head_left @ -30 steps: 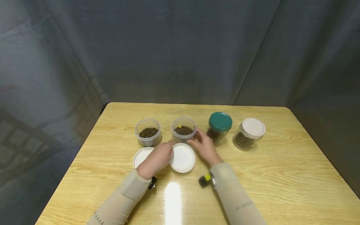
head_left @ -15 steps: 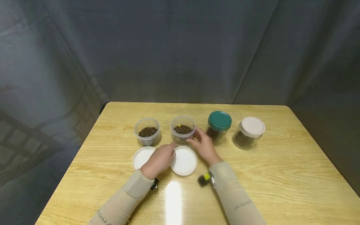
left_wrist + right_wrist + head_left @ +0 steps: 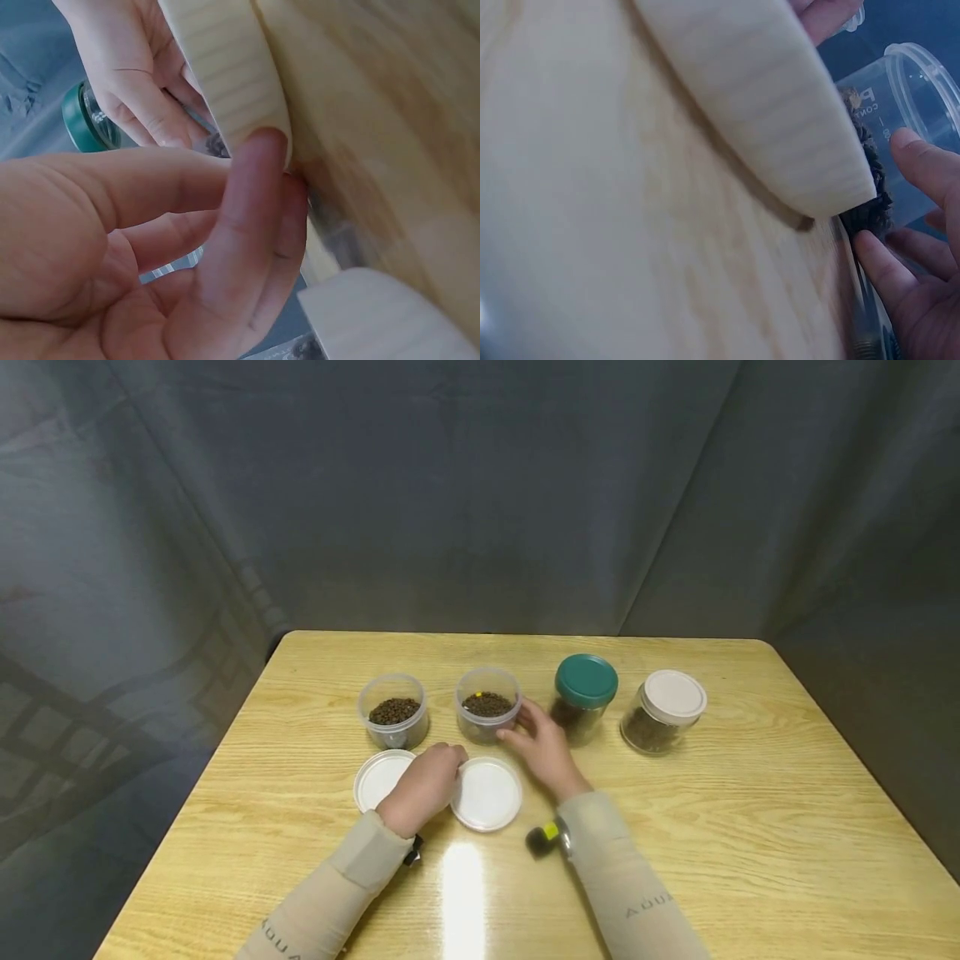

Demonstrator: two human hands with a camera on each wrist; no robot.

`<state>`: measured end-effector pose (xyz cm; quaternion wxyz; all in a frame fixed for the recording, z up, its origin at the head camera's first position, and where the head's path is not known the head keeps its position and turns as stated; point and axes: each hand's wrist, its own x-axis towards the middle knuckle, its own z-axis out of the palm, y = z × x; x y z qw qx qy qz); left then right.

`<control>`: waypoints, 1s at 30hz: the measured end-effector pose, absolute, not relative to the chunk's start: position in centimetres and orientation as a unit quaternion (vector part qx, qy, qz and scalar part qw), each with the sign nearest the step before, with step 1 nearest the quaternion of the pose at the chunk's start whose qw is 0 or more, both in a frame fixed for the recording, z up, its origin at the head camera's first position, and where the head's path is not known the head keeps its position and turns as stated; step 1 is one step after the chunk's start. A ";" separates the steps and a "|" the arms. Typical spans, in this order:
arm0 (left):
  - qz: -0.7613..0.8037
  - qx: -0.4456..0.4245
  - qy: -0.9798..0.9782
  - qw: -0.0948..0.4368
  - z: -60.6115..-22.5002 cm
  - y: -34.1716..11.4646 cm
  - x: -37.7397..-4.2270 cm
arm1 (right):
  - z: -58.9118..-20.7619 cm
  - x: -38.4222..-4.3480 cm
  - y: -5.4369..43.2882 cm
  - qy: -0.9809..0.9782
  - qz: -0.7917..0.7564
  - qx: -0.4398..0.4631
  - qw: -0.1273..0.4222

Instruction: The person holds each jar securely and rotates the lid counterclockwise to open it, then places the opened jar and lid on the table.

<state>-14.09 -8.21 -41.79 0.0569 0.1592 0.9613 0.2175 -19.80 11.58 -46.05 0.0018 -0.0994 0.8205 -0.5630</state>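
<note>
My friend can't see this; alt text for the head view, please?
A person's left hand has a white lid in its grip while their right hand holds an open tub of brown grains on a wooden table. A second open tub and another lid sit left; two closed jars sit right.

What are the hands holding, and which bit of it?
The left hand pinches a white lid by its rim. The right hand holds the open tub behind that lid by its side wall.
</note>
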 end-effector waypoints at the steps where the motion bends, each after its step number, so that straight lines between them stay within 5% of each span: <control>1: 0.216 0.159 0.962 0.057 -41.8 -8.2 -14.1 | -46.1 -19.8 11.6 0.820 -0.563 -0.099 0.003; 30: 0.230 0.153 0.957 0.085 -41.2 -8.6 -13.9 | -46.2 -19.3 10.9 0.816 -0.572 -0.087 -0.001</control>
